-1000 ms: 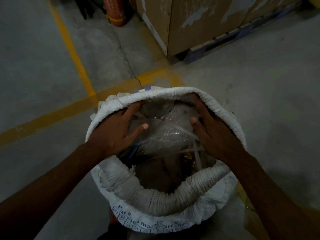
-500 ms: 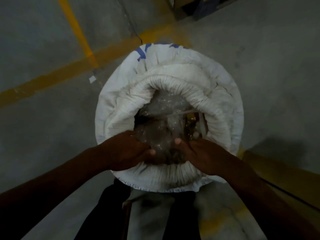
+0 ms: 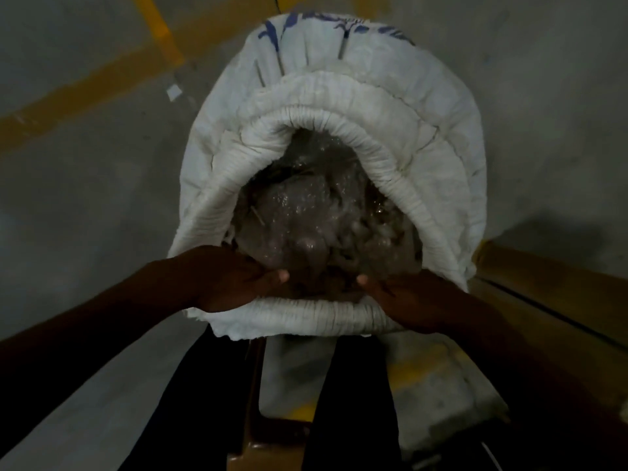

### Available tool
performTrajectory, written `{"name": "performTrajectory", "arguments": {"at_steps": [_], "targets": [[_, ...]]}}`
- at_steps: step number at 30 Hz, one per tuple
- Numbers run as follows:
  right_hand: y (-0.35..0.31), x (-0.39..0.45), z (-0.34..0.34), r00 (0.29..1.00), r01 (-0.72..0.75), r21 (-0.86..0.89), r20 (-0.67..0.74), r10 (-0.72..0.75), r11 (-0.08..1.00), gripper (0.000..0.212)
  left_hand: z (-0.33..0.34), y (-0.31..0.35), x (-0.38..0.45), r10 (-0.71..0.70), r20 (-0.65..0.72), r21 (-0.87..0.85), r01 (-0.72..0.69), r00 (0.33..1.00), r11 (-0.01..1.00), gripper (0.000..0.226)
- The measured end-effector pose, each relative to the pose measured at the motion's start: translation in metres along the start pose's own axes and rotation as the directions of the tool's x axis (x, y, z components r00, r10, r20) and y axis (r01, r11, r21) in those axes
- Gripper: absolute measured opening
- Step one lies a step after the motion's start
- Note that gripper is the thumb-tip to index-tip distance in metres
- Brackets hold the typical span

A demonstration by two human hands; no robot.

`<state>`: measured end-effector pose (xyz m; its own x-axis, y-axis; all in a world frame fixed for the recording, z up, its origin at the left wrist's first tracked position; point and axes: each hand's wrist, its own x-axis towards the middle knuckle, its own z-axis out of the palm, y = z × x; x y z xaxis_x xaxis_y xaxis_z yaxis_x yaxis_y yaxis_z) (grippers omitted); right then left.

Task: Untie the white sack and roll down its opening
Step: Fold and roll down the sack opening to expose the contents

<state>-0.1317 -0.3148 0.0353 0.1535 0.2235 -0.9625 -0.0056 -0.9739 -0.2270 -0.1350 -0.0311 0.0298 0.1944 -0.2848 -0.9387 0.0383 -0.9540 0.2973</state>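
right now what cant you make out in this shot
Head view, dim:
- Fingers of the left hand and right hand: curled over the sack rim.
- Contents under the plastic: glare, blur.
- Blue print: cut by top edge.
- Sack base: hidden by its bulk.

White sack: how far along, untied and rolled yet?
Done: the white sack is open, no tie visible, rim rolled into a thick cuff at the far side, clear plastic showing inside. In hand: left hand and right hand grip the near rim. Left: the near edge looks thinner, probably needs rolling further.
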Motion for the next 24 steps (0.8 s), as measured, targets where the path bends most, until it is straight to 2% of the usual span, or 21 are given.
{"name": "performTrajectory", "arguments": {"at_steps": [1, 3, 5, 7, 10, 14, 16, 18, 20, 21, 23, 24], "targets": [[0.004, 0.0, 0.003, 1.0, -0.026, -0.03, 0.009, 0.026, 0.999, 0.065, 0.003, -0.002, -0.002, -0.018, 0.03, -0.007, 0.018, 0.999, 1.0, 0.071], [0.013, -0.002, 0.01, 0.997, -0.04, -0.074, 0.067, 0.045, 0.997, 0.063, 0.014, -0.013, -0.007, -0.024, 0.061, 0.062, 0.02, 0.998, 0.998, 0.077], [0.025, -0.001, 0.018, 0.988, -0.021, -0.163, 0.147, 0.045, 0.986, 0.063, 0.028, -0.028, -0.01, -0.016, 0.011, 0.129, 0.015, 1.0, 0.992, 0.084], [0.034, 0.001, 0.027, 0.984, 0.018, -0.23, 0.175, 0.023, 0.973, 0.078, 0.042, -0.041, -0.012, 0.0, -0.041, 0.182, 0.008, 0.999, 0.983, 0.093], [0.034, 0.001, 0.035, 0.989, -0.015, -0.251, 0.136, 0.05, 0.968, 0.062, 0.053, -0.046, -0.013, 0.071, -0.091, 0.241, -0.048, 0.993, 0.969, 0.099], [0.032, -0.009, 0.046, 0.977, 0.064, -0.486, 0.209, 0.045, 0.872, 0.057, 0.057, -0.047, -0.017, 0.127, -0.034, 0.286, -0.113, 0.991, 0.952, 0.114], [0.038, -0.009, 0.049, 0.975, 0.079, -0.554, 0.218, 0.053, 0.829, 0.058, 0.059, -0.051, -0.016, 0.124, -0.02, 0.28, -0.114, 0.992, 0.953, 0.11], [0.04, -0.01, 0.05, 0.973, 0.08, -0.553, 0.225, 0.056, 0.829, 0.059, 0.06, -0.054, -0.014, 0.137, -0.046, 0.291, -0.118, 0.99, 0.95, 0.103], [0.037, -0.011, 0.05, 0.989, 0.135, -0.584, 0.128, -0.074, 0.801, 0.063, 0.059, -0.05, -0.013, 0.173, -0.127, 0.312, -0.127, 0.977, 0.942, 0.101], [0.035, -0.011, 0.047, 0.979, 0.165, -0.584, 0.003, -0.202, 0.795, 0.068, 0.059, -0.047, -0.014, 0.194, -0.186, 0.322, -0.127, 0.963, 0.938, 0.099], [0.039, -0.004, 0.048, 0.88, 0.24, -0.542, -0.23, -0.416, 0.806, 0.065, 0.062, -0.044, -0.015, 0.271, -0.343, 0.353, -0.144, 0.899, 0.924, 0.09], [0.044, 0.0, 0.052, 0.786, 0.246, -0.572, -0.355, -0.506, 0.782, 0.053, 0.063, -0.044, -0.014, 0.329, -0.417, 0.386, -0.162, 0.847, 0.908, 0.086]]}}
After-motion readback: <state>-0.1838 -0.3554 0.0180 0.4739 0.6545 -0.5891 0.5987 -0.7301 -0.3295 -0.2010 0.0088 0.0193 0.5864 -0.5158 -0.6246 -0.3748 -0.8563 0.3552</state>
